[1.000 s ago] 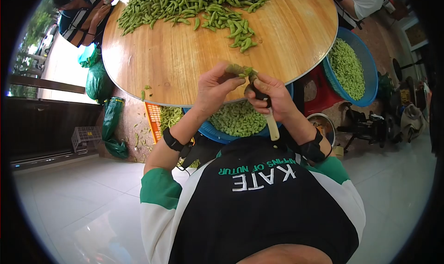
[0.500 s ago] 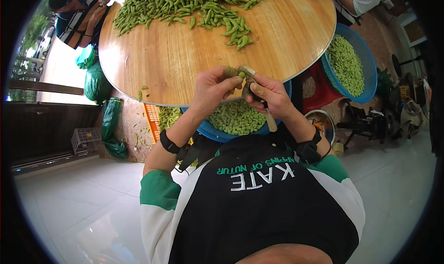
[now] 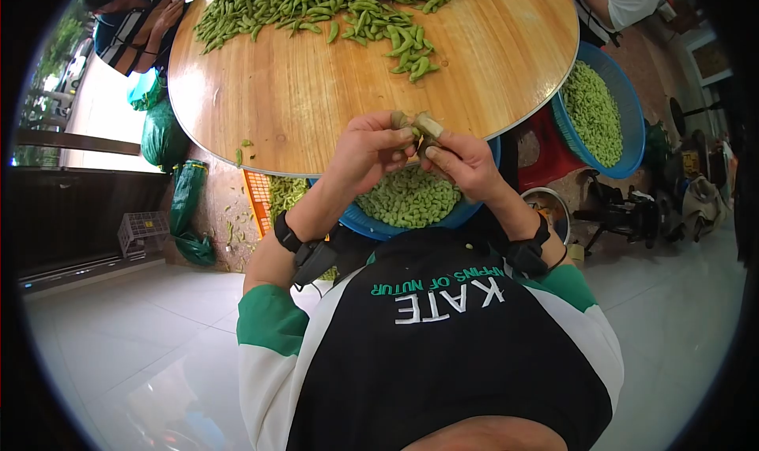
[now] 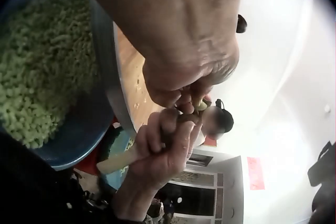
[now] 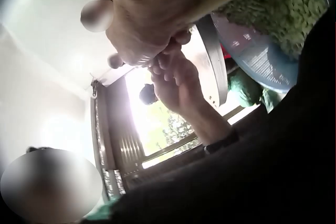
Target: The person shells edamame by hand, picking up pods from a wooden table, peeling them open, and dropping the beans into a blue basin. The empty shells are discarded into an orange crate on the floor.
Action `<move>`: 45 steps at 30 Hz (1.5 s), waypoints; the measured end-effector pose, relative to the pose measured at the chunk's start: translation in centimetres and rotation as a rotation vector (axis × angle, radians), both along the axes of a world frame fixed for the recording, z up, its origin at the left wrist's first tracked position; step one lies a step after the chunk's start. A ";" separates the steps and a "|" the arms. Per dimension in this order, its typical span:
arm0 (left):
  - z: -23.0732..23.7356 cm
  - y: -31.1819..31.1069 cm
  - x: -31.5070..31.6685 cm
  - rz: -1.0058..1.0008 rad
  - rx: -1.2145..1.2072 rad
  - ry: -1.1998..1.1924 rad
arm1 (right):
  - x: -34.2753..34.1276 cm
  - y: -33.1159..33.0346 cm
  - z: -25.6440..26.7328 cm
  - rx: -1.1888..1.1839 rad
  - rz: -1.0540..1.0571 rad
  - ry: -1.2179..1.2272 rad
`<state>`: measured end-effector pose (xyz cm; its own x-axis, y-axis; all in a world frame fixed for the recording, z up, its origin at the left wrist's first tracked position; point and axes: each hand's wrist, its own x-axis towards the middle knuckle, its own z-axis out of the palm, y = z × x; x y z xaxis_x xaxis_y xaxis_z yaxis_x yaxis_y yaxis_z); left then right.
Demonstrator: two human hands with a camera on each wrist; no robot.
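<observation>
Over the near table edge, the left hand pinches a small green pod between thumb and index finger. The right hand is close beside it, thumb and fingertips almost meeting the left's. Brownish coverings wrap some fingertips of both hands. In the left wrist view the right hand curls round a tool with a pale handle; its working end is hidden by the fingers. The right wrist view shows the left hand beyond the right hand, the pod hidden there.
A pile of green pods covers the far part of the round wooden table. Below the hands is a blue basin of shelled beans; another blue basin stands at right. An orange crate is at left; people sit across the table.
The pale handle, visible below the right hand before, is now hidden in the head view. The left fingers have spread slightly, while both hands stay at the same spot.
</observation>
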<state>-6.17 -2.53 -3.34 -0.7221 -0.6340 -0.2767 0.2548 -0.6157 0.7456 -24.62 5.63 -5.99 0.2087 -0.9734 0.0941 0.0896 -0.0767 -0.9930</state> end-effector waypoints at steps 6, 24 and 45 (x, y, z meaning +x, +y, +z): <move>-1.1 0.7 -0.8 0.085 -0.043 -0.081 | 0.5 -0.4 -1.7 -0.282 -0.103 0.093; 4.0 -2.1 1.7 -0.049 -1.491 -0.840 | -1.3 -1.4 -0.1 0.167 -0.313 -0.231; 0.2 -3.6 -3.4 0.101 -0.600 -0.356 | -1.1 -2.0 0.8 0.240 -0.073 -0.525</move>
<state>-9.53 -6.12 -3.09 -0.5824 -0.8102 -0.0667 -0.0335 -0.0580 0.9978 -25.77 3.59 -5.20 0.1256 -0.9904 -0.0584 0.5779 0.1209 -0.8071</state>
